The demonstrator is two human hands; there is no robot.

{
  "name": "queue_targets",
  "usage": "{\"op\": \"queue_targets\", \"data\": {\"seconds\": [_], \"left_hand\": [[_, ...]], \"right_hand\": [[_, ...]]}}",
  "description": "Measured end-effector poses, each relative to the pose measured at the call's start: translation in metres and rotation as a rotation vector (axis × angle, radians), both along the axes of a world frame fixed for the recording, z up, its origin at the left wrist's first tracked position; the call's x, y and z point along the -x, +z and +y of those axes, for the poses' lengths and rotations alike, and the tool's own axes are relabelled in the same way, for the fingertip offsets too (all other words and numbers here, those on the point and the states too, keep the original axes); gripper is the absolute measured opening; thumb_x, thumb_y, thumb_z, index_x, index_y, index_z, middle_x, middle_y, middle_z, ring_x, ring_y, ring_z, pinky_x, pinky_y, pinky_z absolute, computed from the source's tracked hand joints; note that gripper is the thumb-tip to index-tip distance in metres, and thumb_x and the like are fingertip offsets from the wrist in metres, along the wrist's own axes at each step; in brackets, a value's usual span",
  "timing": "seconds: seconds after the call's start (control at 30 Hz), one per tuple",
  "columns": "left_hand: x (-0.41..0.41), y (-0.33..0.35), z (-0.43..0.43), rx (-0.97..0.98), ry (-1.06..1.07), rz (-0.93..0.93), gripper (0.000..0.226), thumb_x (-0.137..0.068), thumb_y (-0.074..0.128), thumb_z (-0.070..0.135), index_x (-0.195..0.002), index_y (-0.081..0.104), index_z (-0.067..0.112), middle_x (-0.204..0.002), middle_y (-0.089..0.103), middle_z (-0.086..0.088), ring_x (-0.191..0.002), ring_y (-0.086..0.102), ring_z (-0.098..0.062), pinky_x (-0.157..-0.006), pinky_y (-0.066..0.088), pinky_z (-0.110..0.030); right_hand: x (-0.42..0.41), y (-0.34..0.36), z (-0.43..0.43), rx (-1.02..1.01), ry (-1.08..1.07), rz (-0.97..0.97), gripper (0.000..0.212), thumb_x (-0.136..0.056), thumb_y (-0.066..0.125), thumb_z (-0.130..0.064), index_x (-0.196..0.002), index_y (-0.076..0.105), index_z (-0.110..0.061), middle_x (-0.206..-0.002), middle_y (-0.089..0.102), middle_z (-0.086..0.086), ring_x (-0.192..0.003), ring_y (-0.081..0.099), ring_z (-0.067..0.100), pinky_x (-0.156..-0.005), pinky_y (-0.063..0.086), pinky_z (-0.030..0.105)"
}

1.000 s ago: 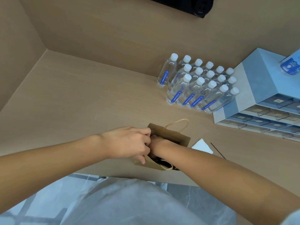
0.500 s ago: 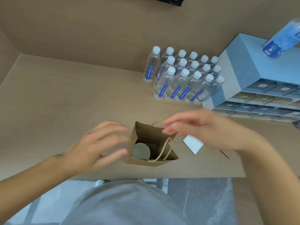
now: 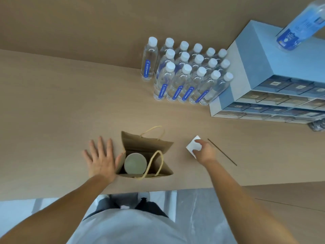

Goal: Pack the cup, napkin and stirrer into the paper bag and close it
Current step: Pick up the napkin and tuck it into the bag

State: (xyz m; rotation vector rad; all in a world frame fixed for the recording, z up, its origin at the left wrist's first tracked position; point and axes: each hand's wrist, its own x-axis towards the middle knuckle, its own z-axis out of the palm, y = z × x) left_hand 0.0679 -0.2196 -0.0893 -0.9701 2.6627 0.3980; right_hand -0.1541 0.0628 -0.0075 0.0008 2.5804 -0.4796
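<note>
Where tan walls meet a pale wood worktop [image 3: 61, 106], one open paper bag [image 3: 147, 148] stands with one cup [image 3: 135, 163] inside. Left hand [image 3: 101, 158] lies flat beside it, fingers spread. Right hand [image 3: 204, 152] fingers pinch one white napkin [image 3: 192, 147]; one stirrer [image 3: 222, 151] lies just beside it. Sixteen water bottles [image 3: 184, 73] stand at the back.

Cup [image 3: 135, 163] in bag [image 3: 146, 145], napkin [image 3: 193, 147] right.

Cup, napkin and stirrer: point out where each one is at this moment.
cup [image 3: 135, 163], head view, on its round top inside the open bag.
napkin [image 3: 192, 146], head view, on its bare white left part.
stirrer [image 3: 223, 153], head view, on the middle of the thin dark stick.
</note>
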Motion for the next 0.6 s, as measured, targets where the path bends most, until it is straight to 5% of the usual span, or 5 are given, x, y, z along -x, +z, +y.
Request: {"op": "queue_targets", "data": {"seconds": [0.07, 0.23, 0.4, 0.5, 0.6], "left_hand": [[0.003, -0.003, 0.006, 0.025, 0.041, 0.035, 0.076, -0.092, 0.007, 0.058, -0.154, 0.012, 0.015, -0.164, 0.005, -0.019, -0.148, -0.006, -0.045, -0.114, -0.018, -0.060], [0.000, -0.020, 0.003, 0.060, 0.067, 0.217, 0.070, -0.087, 0.027, 0.042, -0.153, 0.008, 0.027, -0.160, 0.020, -0.019, -0.150, -0.002, -0.037, -0.116, -0.007, -0.060], [0.005, -0.014, 0.002, 0.150, 0.184, 0.490, 0.127, -0.071, 0.077, 0.001, -0.151, -0.016, 0.033, -0.146, 0.027, -0.021, -0.130, 0.032, -0.053, -0.114, 0.004, -0.059], [0.004, -0.008, 0.007, 0.080, 0.169, 0.400, 0.092, -0.084, 0.049, 0.021, -0.152, -0.012, 0.032, -0.150, 0.030, -0.026, -0.136, 0.029, -0.055, -0.109, 0.015, -0.073], [0.001, -0.004, 0.010, -0.005, 0.073, 0.135, 0.075, -0.088, 0.014, 0.053, -0.154, 0.013, 0.019, -0.160, 0.020, -0.020, -0.147, 0.009, -0.046, -0.114, 0.011, -0.069]], "right_hand": [[0.005, -0.016, 0.007, -0.110, 0.033, 0.002, 0.064, -0.084, 0.073, -0.019, -0.143, 0.048, -0.024, -0.143, 0.045, 0.016, -0.129, 0.042, 0.036, -0.107, 0.038, 0.035], [0.016, -0.034, 0.012, -0.204, 0.051, 0.013, 0.097, -0.070, 0.084, -0.033, -0.149, 0.029, -0.033, -0.150, 0.029, 0.011, -0.134, 0.028, 0.035, -0.110, 0.031, 0.043], [0.023, -0.035, 0.011, -0.274, 0.331, 0.046, 0.061, -0.076, 0.075, -0.029, -0.131, 0.049, -0.019, -0.125, 0.053, 0.017, -0.116, 0.044, 0.037, -0.094, 0.042, 0.036], [0.005, -0.030, 0.006, -0.145, 0.353, 0.107, 0.040, -0.084, 0.060, -0.008, -0.124, 0.062, -0.014, -0.113, 0.065, 0.016, -0.107, 0.058, 0.035, -0.084, 0.052, 0.036], [-0.018, -0.007, -0.003, 0.186, 0.031, 0.045, 0.016, -0.087, 0.061, 0.001, -0.084, 0.073, -0.009, -0.084, 0.072, 0.015, -0.083, 0.067, 0.031, -0.075, 0.054, 0.039]]}}
